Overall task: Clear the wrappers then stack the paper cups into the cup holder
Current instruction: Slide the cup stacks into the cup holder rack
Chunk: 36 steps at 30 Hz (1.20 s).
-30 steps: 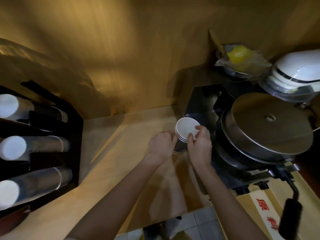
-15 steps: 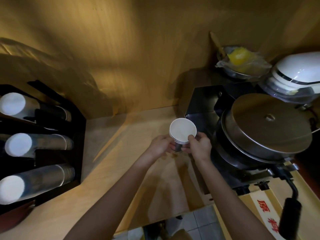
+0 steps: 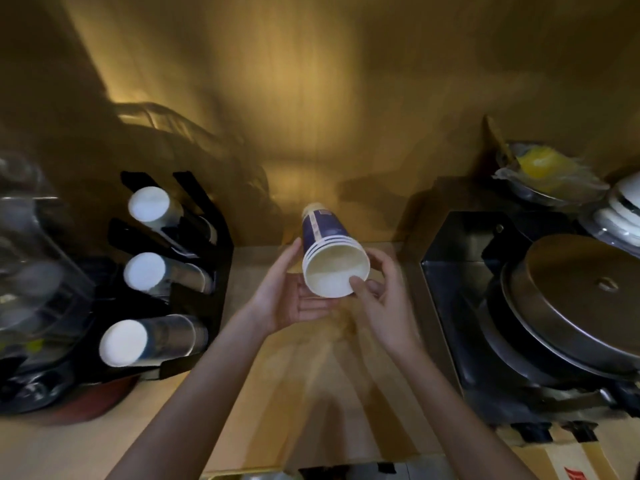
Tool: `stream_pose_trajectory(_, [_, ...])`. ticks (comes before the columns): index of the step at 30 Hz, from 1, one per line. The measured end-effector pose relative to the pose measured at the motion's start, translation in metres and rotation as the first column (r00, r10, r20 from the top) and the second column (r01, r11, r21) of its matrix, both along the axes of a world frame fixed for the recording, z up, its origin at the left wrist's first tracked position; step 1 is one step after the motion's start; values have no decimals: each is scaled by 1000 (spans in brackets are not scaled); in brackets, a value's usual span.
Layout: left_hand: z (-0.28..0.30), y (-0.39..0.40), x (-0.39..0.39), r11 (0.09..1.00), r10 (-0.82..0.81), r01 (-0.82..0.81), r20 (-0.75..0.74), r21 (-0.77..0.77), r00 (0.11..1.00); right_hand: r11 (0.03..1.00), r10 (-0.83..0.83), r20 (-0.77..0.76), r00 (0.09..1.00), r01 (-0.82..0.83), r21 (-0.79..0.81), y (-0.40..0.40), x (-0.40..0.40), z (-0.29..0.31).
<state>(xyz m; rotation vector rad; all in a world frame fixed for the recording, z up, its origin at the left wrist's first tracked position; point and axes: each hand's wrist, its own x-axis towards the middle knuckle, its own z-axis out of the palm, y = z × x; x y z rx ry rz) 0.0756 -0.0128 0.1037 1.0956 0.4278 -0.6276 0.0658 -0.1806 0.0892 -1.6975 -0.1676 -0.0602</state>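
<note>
A short stack of blue-and-white paper cups (image 3: 327, 252) is tipped on its side above the wooden counter, its open mouth facing me. My left hand (image 3: 289, 292) cradles the stack from below and the left, palm up. My right hand (image 3: 379, 291) grips the rim on the right, thumb on the lip. The black cup holder (image 3: 207, 237) stands at the left with three slanted stacks of cups (image 3: 149, 271) in its slots, white bottoms towards me.
A black machine with a round steel lid (image 3: 581, 289) fills the right side. Behind it sit a bowl with a yellow item under plastic (image 3: 543, 168) and stacked white dishes (image 3: 623, 206). Clear plastic containers (image 3: 31, 254) stand at far left. The wooden wall runs along the back.
The cup stack was lifted off the counter and tipped from upright onto its side. Both hands moved left with it, away from the machine, and the view swung left towards the holder.
</note>
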Motion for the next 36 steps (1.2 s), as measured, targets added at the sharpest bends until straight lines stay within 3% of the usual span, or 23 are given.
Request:
stream_pose_trajectory(4, [8,32,-18,993,108,-114,142,34,984,989,147,52,988,-146,-19,30,-6,8])
stream_pose_trajectory(6, [8,48,-29,980,177,-193,223,55,959,982,186,-4,982,-186,-6,42,-6,8])
stream_pose_trajectory(9, [10,73,-45,919,223,-324,386,222,895,973,231,-102,968,-230,20,59,-1,13])
stream_pose_trajectory(13, [16,100,-57,777,92,-420,574,469,813,911,412,-186,892,-404,84,88,1,24])
stream_pose_trajectory(16, [19,111,-64,685,3,-483,661,545,751,879,467,-200,861,-477,-5,112,2,29])
stream_pose_trajectory(19, [25,119,-68,596,-11,-567,711,569,703,875,480,-173,860,-484,18,134,8,33])
stream_pose_trajectory(26, [65,158,-68,534,-117,-579,732,616,671,878,468,29,883,-461,-131,182,34,53])
stream_pose_trajectory(31, [116,174,-56,432,-150,-702,812,566,563,871,486,100,868,-472,-137,217,63,67])
stream_pose_trajectory(36, [147,184,-30,221,-224,-765,794,606,564,876,469,98,878,-448,-180,243,85,63])
